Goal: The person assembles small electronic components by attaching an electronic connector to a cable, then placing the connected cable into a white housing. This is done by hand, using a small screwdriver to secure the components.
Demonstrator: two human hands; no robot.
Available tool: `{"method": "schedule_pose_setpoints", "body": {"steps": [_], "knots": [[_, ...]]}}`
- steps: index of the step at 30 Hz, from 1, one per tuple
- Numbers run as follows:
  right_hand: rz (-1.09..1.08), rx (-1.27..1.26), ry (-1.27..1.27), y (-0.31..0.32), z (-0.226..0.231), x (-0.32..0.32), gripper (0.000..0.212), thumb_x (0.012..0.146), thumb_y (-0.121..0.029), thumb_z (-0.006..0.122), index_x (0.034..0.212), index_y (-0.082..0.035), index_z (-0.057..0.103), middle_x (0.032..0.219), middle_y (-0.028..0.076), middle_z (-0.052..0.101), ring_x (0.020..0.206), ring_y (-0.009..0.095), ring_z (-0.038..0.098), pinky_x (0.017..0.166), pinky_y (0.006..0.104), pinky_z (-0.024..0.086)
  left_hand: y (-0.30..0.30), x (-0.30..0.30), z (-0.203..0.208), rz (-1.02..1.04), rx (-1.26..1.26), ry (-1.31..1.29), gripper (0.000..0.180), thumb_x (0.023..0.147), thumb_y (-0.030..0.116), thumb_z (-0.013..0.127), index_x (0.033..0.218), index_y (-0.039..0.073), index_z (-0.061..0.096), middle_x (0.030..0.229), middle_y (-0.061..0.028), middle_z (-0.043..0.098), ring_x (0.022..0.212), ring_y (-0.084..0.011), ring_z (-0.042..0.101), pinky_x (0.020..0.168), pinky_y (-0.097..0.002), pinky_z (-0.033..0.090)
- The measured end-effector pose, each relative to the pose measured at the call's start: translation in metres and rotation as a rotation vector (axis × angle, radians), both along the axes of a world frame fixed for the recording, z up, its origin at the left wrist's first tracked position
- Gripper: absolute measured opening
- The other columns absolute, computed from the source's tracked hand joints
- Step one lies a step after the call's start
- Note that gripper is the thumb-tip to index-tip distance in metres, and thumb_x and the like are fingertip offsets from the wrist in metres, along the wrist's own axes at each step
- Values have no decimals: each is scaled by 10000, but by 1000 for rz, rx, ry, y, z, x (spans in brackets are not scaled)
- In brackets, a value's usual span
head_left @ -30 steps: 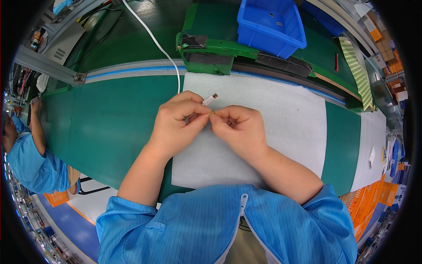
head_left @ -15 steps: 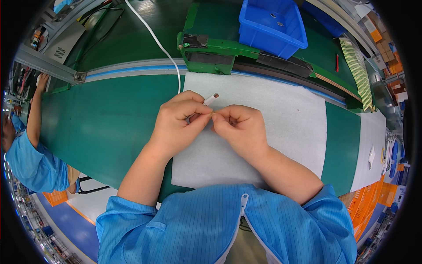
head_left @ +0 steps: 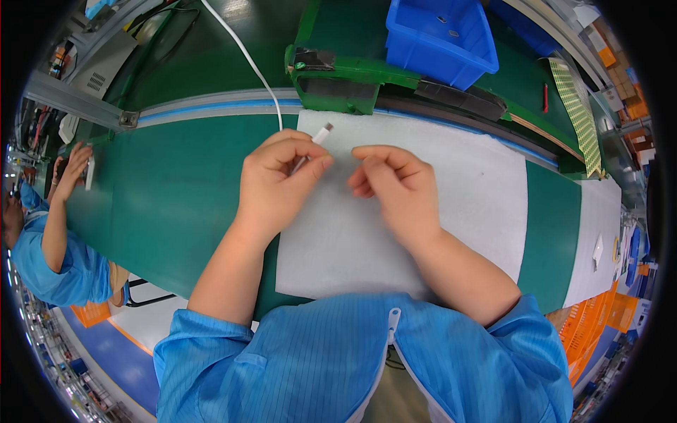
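Observation:
My left hand [head_left: 271, 176] is closed round a white cable [head_left: 243, 53] just below its plug. The plug [head_left: 323, 132] has a white housing and a metal tip, and it points up and to the right above my fingers. From behind that hand the cable runs up to the far edge of the view. My right hand [head_left: 405, 187] hovers to the right of the plug, apart from it and slightly blurred. Its index finger reaches out and the other fingers are loosely curled, with nothing visible between them. Both hands are over a white mat [head_left: 465, 218].
The mat lies on a green worktop [head_left: 169, 190]. Beyond it stand a green frame with black tape [head_left: 338, 95] and a blue bin [head_left: 444, 60] with small pieces inside. At the left, a co-worker's hand [head_left: 70, 169] is near a white object. Orange crates [head_left: 592, 324] stand at lower right.
My hands have come apart from where their fingertips met. The left hand and plug moved slightly left and up; the right hand shifted right. The co-worker's hand moved down beside a white object.

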State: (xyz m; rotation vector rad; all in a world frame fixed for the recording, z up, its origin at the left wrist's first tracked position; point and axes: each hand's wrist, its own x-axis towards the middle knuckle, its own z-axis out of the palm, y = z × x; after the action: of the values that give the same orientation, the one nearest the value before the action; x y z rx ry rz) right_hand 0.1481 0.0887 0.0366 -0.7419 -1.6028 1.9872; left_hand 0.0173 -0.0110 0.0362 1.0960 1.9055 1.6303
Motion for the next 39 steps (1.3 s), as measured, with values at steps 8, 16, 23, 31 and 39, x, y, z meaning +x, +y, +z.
{"method": "schedule_pose_setpoints", "body": {"steps": [8,16,23,31,39], "knots": [[-54,-183,73,12,-3,-2,189,798,-121,388,676,-32,503,559,44,491,509,106,426,479,240,348,1,-12,-6,43,50,81,139,739,-47,565,827,32,640,813,-32,511,699,-95,489,581,-193,383],[-71,50,-40,3,-4,-3,255,789,-178,393,558,-69,410,493,43,426,452,105,360,433,241,297,-5,-6,-3,-56,-137,600,280,721,179,659,959,36,622,1049,-155,560,995,-305,513,849,-372,419],[-45,36,-58,-3,-4,-2,244,787,-138,398,551,-76,389,496,36,438,445,94,351,425,241,289,-70,-75,28,450,-67,684,306,745,192,633,980,-2,602,1035,-181,574,969,-328,542,843,-362,435],[-103,23,-69,-10,4,-12,211,806,-123,435,629,-31,505,524,42,486,473,102,430,438,230,328,-228,-155,26,1004,-308,691,362,771,218,606,1027,-36,573,1043,-202,559,974,-330,540,843,-360,433],[8,72,7,-6,-8,-8,195,804,-112,415,630,-48,475,512,32,469,450,99,418,424,228,325,-273,-130,30,1149,-332,638,384,780,230,597,1054,-35,561,1033,-186,556,874,-284,555,744,-330,453]]}}
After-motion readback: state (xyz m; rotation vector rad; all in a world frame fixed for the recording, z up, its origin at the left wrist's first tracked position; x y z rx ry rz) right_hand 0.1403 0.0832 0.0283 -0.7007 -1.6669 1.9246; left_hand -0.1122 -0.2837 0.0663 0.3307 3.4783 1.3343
